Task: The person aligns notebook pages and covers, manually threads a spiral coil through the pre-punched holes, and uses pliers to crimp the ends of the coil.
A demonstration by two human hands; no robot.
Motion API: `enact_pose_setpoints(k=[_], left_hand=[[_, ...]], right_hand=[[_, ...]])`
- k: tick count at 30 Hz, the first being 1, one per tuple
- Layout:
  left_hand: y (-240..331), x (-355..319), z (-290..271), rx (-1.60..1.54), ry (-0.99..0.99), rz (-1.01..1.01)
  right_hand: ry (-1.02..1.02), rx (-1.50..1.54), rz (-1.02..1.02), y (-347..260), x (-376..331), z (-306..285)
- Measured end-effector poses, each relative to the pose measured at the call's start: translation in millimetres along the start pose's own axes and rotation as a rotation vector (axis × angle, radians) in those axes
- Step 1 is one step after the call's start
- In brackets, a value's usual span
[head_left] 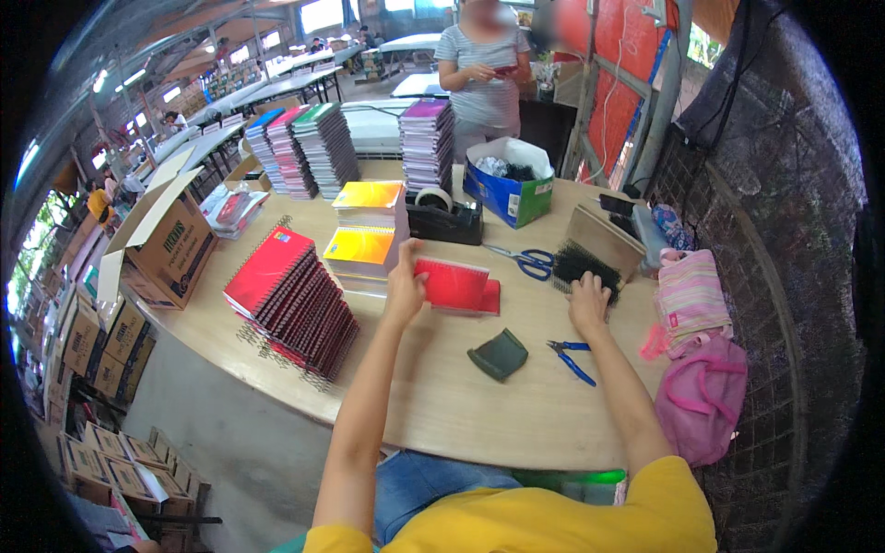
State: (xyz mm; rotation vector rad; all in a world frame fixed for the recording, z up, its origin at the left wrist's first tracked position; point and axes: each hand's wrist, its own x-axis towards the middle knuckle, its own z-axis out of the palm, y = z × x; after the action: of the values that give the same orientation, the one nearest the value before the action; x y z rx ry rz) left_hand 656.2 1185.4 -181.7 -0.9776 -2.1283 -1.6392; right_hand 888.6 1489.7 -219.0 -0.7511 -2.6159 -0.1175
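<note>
My left hand (pixel 407 287) grips a small red notebook (pixel 450 283) by its left side, lifted a little off the table. Part of a second red piece (pixel 492 297) shows below its right end. At the right, my right hand (pixel 588 304) reaches into a pile of black wire binding coils (pixel 581 264), fingers curled at its near edge; whether a coil is pinched there is hidden. Blue-handled cutting pliers (pixel 573 360) lie just below that hand. A dark green curved piece (pixel 499 355) rests between my forearms, and blue-handled scissors (pixel 527 264) lie left of the coils.
A tall stack of red spiral notebooks (pixel 293 300) stands left of my left arm. Yellow notebooks (pixel 361 247), a black tape dispenser (pixel 444 221) and a blue-green box (pixel 510 189) stand farther back. Pink bags (pixel 703 396) lie at the right edge. Another person (pixel 483 69) stands across the table.
</note>
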Motion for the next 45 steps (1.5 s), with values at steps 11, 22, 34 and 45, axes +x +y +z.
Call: enact_pose_setpoints(k=[11,22,34,45], left_hand=[[73,-177,-68,0.165,-0.03,-0.116],[47,-167,-42,0.056,0.061,-0.215],[65,-169,-38,-0.052,0.018,-0.29],[73,-169,-41,-0.021,-0.05,-0.199]], right_hand=[[0.147,0.145,-0.009,14,-12,-35],[-0.373,0.246,-0.251,-120,-82,-73],[-0.332,0.848,-0.304,-108,-54,-93],[-0.469,1.135,-0.235,-128,-70,-94]])
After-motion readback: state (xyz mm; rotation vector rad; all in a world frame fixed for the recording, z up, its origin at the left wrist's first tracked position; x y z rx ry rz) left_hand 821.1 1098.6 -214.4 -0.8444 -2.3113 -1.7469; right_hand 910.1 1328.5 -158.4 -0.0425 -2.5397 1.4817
